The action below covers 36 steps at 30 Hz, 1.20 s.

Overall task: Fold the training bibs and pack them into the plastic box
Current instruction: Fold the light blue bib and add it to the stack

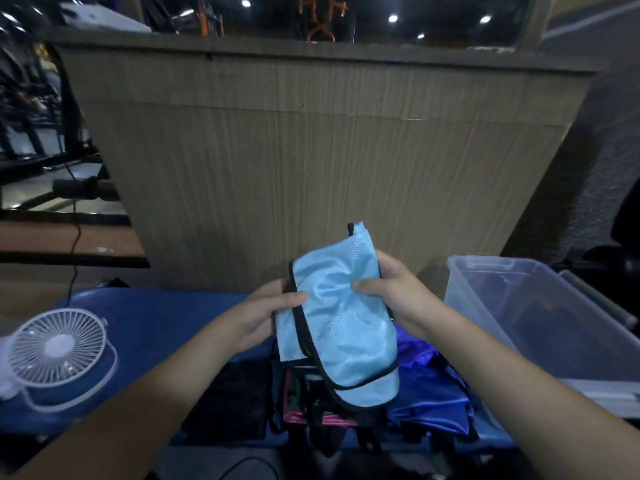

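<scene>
Hands: your left hand (266, 311) and right hand (391, 289) grip the folded light-blue bib (341, 327).
Left: plastic box (460, 292) at 3 o'clock looks unfilled; more bibs (433, 393) wait at 6 o'clock.

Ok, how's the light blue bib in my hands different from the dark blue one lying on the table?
The light blue bib is folded into a narrow bundle; the dark blue bib lies crumpled. The light one is held up by the left hand and right hand; the dark one rests on the table, beside the plastic box. Both look shiny.
</scene>
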Each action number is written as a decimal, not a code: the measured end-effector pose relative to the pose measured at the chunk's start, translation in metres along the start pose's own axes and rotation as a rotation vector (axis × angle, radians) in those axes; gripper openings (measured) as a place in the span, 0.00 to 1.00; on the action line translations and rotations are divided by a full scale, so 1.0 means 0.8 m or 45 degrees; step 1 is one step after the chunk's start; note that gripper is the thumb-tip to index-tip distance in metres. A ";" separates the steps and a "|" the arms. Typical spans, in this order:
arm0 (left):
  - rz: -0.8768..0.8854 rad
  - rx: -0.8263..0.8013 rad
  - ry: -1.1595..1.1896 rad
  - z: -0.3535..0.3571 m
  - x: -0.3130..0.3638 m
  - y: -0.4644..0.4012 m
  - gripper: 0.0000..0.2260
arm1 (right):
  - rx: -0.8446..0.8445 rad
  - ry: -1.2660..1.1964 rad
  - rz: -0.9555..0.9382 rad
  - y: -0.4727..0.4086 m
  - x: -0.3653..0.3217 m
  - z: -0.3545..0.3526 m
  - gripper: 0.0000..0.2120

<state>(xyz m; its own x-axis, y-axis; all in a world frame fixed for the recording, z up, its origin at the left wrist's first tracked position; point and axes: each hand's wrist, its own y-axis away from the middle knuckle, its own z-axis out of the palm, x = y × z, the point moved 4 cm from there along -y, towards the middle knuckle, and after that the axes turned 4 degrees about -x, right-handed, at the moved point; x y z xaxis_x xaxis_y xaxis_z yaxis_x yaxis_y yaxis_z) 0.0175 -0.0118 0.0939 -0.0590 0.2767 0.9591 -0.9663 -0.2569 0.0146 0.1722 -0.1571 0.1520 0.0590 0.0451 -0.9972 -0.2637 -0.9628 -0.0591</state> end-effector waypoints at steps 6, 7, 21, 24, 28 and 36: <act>0.183 0.343 -0.230 0.008 0.011 -0.003 0.32 | 0.082 0.086 -0.008 0.007 0.007 0.001 0.13; 0.231 0.390 -0.261 0.008 0.013 -0.004 0.34 | 0.104 0.089 -0.019 0.008 0.006 0.001 0.12; 0.375 0.494 -0.639 0.031 0.043 0.025 0.14 | 0.235 0.266 -0.197 0.035 -0.013 0.009 0.08; 0.357 0.475 -0.596 0.031 0.050 0.030 0.16 | 0.140 0.200 -0.124 0.040 -0.013 0.009 0.10; 0.257 0.346 -0.524 0.029 0.065 0.017 0.22 | 0.022 0.075 0.001 0.030 -0.010 -0.001 0.12; 0.123 0.475 -0.948 -0.058 0.019 -0.115 0.18 | 0.273 0.270 0.062 -0.086 0.080 -0.063 0.11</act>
<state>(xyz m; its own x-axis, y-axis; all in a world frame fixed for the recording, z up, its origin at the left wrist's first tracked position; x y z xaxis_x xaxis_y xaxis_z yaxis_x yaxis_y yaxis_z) 0.0936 0.0589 0.0943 0.1699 -0.4122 0.8951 -0.8117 -0.5736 -0.1100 0.2425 -0.1009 0.0941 0.2352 -0.0785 -0.9688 -0.4673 -0.8831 -0.0419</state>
